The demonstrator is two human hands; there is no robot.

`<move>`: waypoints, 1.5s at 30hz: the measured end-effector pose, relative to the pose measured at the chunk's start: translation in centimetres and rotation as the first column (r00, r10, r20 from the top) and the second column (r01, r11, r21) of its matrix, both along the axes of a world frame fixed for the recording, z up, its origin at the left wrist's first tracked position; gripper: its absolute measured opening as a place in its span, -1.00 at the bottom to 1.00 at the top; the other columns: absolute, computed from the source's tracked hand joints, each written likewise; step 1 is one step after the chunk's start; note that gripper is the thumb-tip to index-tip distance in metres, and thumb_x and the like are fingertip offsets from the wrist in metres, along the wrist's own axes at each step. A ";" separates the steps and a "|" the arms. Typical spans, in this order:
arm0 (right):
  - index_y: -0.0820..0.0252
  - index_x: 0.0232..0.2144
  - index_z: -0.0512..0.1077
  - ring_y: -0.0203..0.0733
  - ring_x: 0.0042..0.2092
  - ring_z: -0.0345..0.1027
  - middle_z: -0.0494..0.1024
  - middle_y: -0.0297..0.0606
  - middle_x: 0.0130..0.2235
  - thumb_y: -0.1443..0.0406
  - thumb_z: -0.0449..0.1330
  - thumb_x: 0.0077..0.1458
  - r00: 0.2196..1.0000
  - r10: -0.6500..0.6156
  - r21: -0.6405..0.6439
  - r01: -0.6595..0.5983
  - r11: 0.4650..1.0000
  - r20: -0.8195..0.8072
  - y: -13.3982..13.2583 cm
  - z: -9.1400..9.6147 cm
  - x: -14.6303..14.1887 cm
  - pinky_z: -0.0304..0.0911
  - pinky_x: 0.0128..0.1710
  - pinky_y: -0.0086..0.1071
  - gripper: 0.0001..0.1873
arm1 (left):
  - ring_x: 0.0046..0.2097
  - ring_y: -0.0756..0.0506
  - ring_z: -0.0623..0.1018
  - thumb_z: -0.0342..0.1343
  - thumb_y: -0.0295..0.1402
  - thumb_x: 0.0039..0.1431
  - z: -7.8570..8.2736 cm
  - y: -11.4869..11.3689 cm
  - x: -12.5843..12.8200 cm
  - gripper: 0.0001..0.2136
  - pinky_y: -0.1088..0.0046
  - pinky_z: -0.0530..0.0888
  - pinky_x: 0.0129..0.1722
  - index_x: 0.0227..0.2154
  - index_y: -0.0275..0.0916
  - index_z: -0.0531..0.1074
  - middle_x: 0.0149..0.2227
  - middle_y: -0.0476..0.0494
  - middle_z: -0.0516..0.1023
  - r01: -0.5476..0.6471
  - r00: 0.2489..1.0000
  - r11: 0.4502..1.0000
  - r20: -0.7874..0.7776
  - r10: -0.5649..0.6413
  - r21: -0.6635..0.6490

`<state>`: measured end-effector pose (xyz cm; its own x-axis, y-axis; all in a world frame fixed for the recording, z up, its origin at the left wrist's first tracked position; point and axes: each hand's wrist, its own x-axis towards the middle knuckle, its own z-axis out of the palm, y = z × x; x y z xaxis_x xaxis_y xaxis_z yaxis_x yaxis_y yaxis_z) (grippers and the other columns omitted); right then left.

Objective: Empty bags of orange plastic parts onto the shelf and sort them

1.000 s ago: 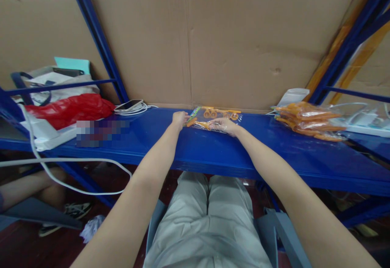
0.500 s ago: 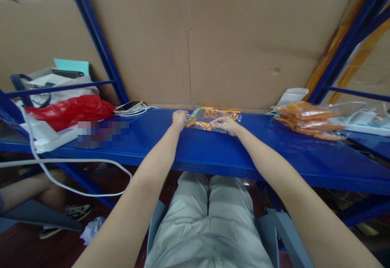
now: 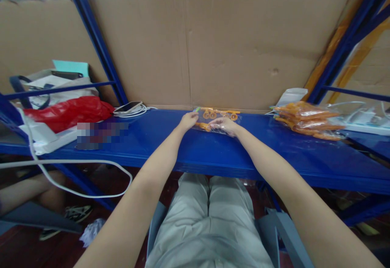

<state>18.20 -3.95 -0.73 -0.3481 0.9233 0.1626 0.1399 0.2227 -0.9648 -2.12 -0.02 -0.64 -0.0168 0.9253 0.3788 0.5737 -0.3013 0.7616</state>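
Note:
A clear plastic bag (image 3: 217, 115) with orange plastic parts, some of them ring-shaped, lies flat on the blue shelf (image 3: 213, 151) close to the cardboard. At its left end, my left hand (image 3: 189, 121) is closed on the bag's edge and covers most of a green strip there. My right hand (image 3: 224, 126) pinches the clear film at the near right side, its fingertips beside an orange part (image 3: 204, 126). The fingertips of both hands are small and partly hidden.
At the right lies a stack of bagged orange parts (image 3: 307, 122), near a white power strip (image 3: 370, 128). At left are a phone (image 3: 129, 106), a coiled white cable (image 3: 138, 111) and a red bag (image 3: 71, 111). Cardboard (image 3: 237, 44) walls the back. Another person's leg (image 3: 33, 189) shows lower left.
My left hand has slid to the right over the bag's left end, hiding more of the green strip. My right hand stays almost in place on the film.

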 end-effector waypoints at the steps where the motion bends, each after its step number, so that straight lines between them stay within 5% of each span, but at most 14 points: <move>1: 0.23 -0.47 0.56 -0.23 -0.25 0.47 0.62 -0.26 -0.39 0.30 0.45 -0.23 1.000 0.003 0.005 -0.003 1.000 0.002 0.1 0.0 0.0 0.31 0.00 -0.27 -0.80 | 0.05 -0.16 0.55 0.08 -0.43 0.07 0.1 -0.4 0.3 -0.70 0.42 0.40 0.09 -0.15 -0.25 0.60 -0.02 -0.16 0.60 0.031 0.996 0.999 -0.086 -0.032 -0.005; 5: 0.24 -0.49 0.56 -0.23 -0.25 0.47 0.63 -0.25 -0.37 0.27 0.45 -0.21 1.000 0.000 0.025 0.000 1.000 0.026 0.3 -0.1 0.1 0.31 0.00 -0.28 -0.81 | 0.19 -0.15 0.44 0.07 -0.40 0.15 0.3 -1.7 1.2 -0.65 0.45 0.29 0.20 -0.01 -0.21 0.54 0.10 -0.13 0.52 0.067 0.953 0.998 -0.294 -0.070 -0.020; 13: 0.23 -0.60 0.47 -0.29 -0.35 0.42 0.57 -0.30 -0.47 0.30 0.45 -0.23 1.000 -0.030 0.046 0.030 0.998 0.009 0.5 -0.3 0.0 0.35 -0.11 -0.33 -0.78 | 0.23 -0.13 0.38 -0.03 -0.37 0.26 1.1 -2.9 1.8 -0.69 0.39 0.24 0.25 -0.03 -0.14 0.53 0.11 -0.06 0.51 0.129 0.943 0.991 -0.312 -0.114 0.027; 19: 0.23 -0.58 0.50 -0.27 -0.34 0.41 0.56 -0.31 -0.47 0.29 0.45 -0.23 0.995 -0.034 0.111 0.023 0.994 0.096 0.4 -0.4 -0.2 0.34 -0.11 -0.33 -0.80 | 0.24 -0.08 0.36 -0.10 -0.40 0.28 1.1 -2.9 2.7 -0.64 0.38 0.16 0.28 0.05 -0.28 0.46 0.17 -0.18 0.45 0.218 0.931 0.970 -0.321 -0.174 0.106; 26: 0.22 -0.54 0.53 -0.23 -0.30 0.44 0.58 -0.28 -0.42 0.23 0.45 -0.25 0.994 0.044 0.129 -0.057 0.990 0.099 0.1 -0.6 -1.0 0.35 -0.10 -0.30 -0.78 | 0.37 -0.08 0.11 -0.19 -0.32 0.35 0.5 -2.7 2.6 -0.59 0.20 -0.09 0.36 0.16 -0.17 0.36 0.31 -0.12 0.25 0.208 0.894 0.969 -0.427 -0.134 0.131; 37: 0.22 -0.47 0.52 -0.21 -0.34 0.46 0.58 -0.26 -0.39 0.31 0.33 -0.15 0.997 -0.077 0.202 0.076 0.976 0.001 0.5 0.1 -0.8 0.37 -0.15 -0.27 -0.89 | 0.41 -0.17 -0.08 -0.36 -0.05 0.34 0.0 -1.6 3.4 -0.44 0.11 -0.04 0.34 0.33 -0.05 0.08 0.40 -0.05 -0.04 0.096 0.874 0.981 -0.458 -0.164 -0.168; 39: 0.22 -0.40 0.52 -0.22 -0.39 0.44 0.57 -0.25 -0.39 0.32 0.21 -0.02 0.968 -0.251 0.264 0.248 0.932 -0.024 0.9 0.8 0.0 0.39 -0.23 -0.30 -0.90 | 0.41 -0.19 -0.09 -0.37 0.01 0.31 0.0 -1.6 3.4 -0.41 0.08 -0.05 0.33 0.34 -0.03 0.07 0.40 -0.05 -0.03 0.063 0.880 0.982 -0.454 -0.140 -0.180; 42: 0.23 -0.18 0.48 -0.20 -0.30 0.45 0.57 -0.19 -0.28 0.34 0.01 0.11 0.798 -0.599 0.405 0.571 0.714 -0.067 1.5 1.5 2.0 0.38 -0.21 -0.33 -0.70 | 0.41 -0.22 -0.09 -0.39 0.06 0.28 0.1 -1.6 3.3 -0.38 0.05 -0.06 0.33 0.33 -0.02 0.08 0.39 -0.08 -0.01 0.005 0.889 0.982 -0.449 -0.092 -0.191; 43: 0.24 -0.12 0.46 -0.17 -0.20 0.45 0.57 -0.15 -0.20 0.36 -0.02 0.11 0.732 -0.681 0.460 0.616 0.639 -0.034 1.6 1.5 2.8 0.36 -0.12 -0.32 -0.65 | 0.41 -0.23 -0.08 -0.39 0.06 0.28 0.1 -1.7 3.2 -0.37 0.05 -0.06 0.33 0.33 -0.03 0.09 0.39 -0.09 0.00 -0.013 0.889 0.982 -0.451 -0.075 -0.190; 45: 0.30 -0.01 0.42 -0.12 0.02 0.38 0.51 -0.05 0.00 0.43 -0.01 0.05 0.641 -0.761 0.554 0.598 0.579 0.103 1.7 1.4 4.2 0.26 0.07 -0.27 -0.56 | 0.41 -0.24 -0.08 -0.38 0.05 0.29 0.1 -1.7 3.1 -0.37 0.03 -0.07 0.33 0.33 -0.06 0.09 0.39 -0.12 0.00 -0.039 0.887 0.981 -0.459 -0.054 -0.191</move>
<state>22.38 -2.26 0.65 0.2510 0.7515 0.6101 0.6869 0.3058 -0.6592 0.94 -1.75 -0.53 0.1232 0.9795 0.1595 0.8712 -0.1837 0.4553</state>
